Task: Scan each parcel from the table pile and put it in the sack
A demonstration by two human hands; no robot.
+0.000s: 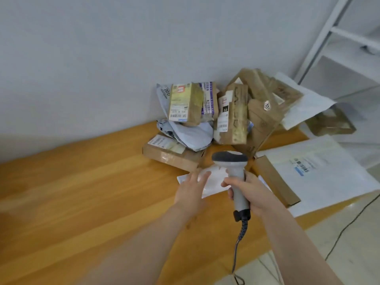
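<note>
**Soft even light, general blur, wide-angle bend**

Light: diffuse, fairly bright, no hard source in view. Wall point(82, 58) reads flat pale grey-blue, no hotspots. Tabletop point(61, 192) carries a broad pale sheen in streaks, strongest at left and centre. Floor tile point(349, 243) at lower right gleams.

Shadows: weak. Soft dark patches within the parcel pile point(185, 103), faint shade under the left hand point(191, 190).

Exposure: white mailer point(329, 182) at right nearly blown out, its label print barely legible.

Blur: whole frame soft. Forearms point(298, 254) smeared towards the bottom edge. Scanner point(229, 157) in the right hand point(248, 192) is the crispest item.

Distortion: table edges and shelf frame point(329, 36) lean towards the corners.
</note>
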